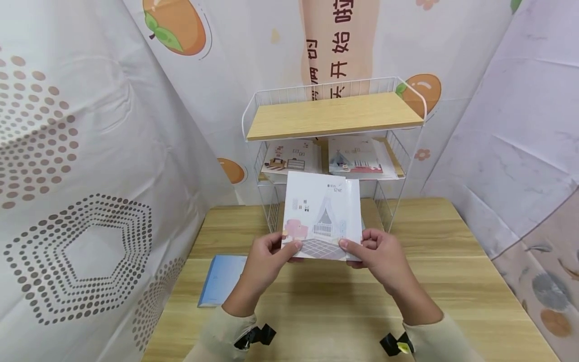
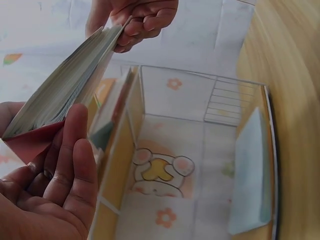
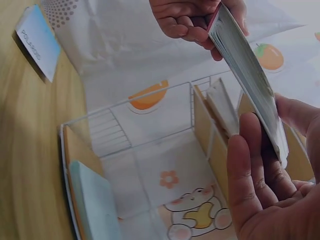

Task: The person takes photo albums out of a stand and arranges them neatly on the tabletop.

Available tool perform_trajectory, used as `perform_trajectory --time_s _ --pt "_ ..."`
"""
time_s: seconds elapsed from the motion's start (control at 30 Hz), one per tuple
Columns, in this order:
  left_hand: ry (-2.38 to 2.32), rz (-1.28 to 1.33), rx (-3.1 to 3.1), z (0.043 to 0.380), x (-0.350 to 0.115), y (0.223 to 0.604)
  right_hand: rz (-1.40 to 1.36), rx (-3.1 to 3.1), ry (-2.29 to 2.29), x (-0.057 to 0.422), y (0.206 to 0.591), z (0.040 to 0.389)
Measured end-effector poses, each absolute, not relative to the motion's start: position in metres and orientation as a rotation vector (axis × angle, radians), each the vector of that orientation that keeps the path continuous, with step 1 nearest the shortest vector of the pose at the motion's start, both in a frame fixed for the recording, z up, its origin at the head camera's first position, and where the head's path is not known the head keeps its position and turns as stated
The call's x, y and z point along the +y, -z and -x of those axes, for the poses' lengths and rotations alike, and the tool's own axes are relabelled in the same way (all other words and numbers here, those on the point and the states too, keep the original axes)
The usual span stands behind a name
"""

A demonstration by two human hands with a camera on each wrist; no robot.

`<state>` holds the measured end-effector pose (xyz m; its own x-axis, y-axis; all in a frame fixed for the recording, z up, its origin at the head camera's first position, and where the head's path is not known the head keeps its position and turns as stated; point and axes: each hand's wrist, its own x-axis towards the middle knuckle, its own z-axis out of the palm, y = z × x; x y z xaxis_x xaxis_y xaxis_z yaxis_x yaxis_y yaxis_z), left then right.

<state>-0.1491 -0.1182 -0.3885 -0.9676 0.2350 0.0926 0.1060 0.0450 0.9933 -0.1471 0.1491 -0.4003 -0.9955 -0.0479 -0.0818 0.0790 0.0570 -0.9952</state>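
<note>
Pale sleeves (image 1: 219,334), fingers (image 1: 293,246) pinching book (image 1: 312,206), wood-grain table (image 1: 325,311) below, printed cloth (image 1: 267,45) behind

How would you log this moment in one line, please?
left hand: grips book; right hand: grips book; book: above table, in front of shelf rack

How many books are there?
5: the held book, left book and right book on the middle shelf, pale book on the bottom shelf, blue book on the table. More may be hidden.

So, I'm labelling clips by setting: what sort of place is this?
Probably an indoor, curtained-off work nook: patterned drapes hang behind and beside a wood-grain table, which bears a white wire-framed shelf holding books.
</note>
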Motion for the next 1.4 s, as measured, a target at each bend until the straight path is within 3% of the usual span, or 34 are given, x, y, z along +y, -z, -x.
perform_trajectory --time_s 0.7,1.4 --pt "-2.162 0.007 2.203 0.131 -0.147 0.477 -0.197 2.161 2.094 0.101 0.484 0.137" --pt "-2.067 0.445 2.278 0.122 -0.183 0.542 -0.121 2.244 1.925 0.058 0.551 0.141"
